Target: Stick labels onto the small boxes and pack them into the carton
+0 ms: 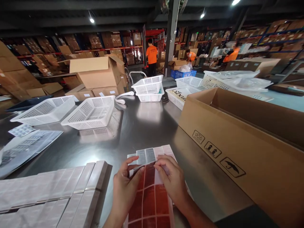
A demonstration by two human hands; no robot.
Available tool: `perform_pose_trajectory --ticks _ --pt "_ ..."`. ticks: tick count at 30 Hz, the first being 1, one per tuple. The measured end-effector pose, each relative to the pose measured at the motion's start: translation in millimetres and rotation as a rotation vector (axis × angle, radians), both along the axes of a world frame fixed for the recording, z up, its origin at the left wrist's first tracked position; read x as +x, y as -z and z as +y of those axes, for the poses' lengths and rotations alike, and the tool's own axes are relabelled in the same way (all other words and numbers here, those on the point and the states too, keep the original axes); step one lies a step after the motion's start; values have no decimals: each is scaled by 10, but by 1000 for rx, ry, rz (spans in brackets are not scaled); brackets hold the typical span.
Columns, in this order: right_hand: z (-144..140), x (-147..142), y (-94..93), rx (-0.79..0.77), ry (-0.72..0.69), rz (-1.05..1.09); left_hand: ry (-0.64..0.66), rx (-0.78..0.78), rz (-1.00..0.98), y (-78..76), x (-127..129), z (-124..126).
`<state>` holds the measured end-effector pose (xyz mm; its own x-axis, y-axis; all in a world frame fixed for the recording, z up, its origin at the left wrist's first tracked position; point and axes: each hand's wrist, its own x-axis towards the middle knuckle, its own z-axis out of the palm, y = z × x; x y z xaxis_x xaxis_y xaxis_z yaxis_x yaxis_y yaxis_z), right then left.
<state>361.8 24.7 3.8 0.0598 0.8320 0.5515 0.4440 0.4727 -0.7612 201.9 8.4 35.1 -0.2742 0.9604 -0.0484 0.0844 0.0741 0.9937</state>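
Observation:
A sheet of small labels (150, 196), reddish backing with white label rows, lies on the steel table (142, 126) in front of me. My left hand (124, 186) and my right hand (172, 180) both pinch a strip of grey-white labels (147, 156) at the sheet's top edge, fingertips close together. A stack of white label sheets (52, 193) lies at the near left.
A large open cardboard box (239, 148) stands at the right. White mesh baskets (91, 112) (44, 109) (148, 87) sit farther back, with a handheld scanner (123, 96). A plastic sleeve (26, 148) lies at left. People in orange shirts (152, 58) work among shelves behind.

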Motion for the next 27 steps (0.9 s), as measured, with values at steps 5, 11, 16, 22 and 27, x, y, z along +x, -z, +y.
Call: perform_pose_trajectory --ticks 5,11,16,22,27 --pt "38 13 65 73 -1 -33 -7 8 42 30 -6 -2" --pt "76 8 128 192 85 36 4 35 30 67 12 40" --pt "74 7 172 249 110 50 37 35 -2 79 17 50" --pt "81 3 201 235 101 39 38 27 -20 86 -7 41" --pt "56 -67 150 208 70 56 -27 15 -33 58 -42 14"
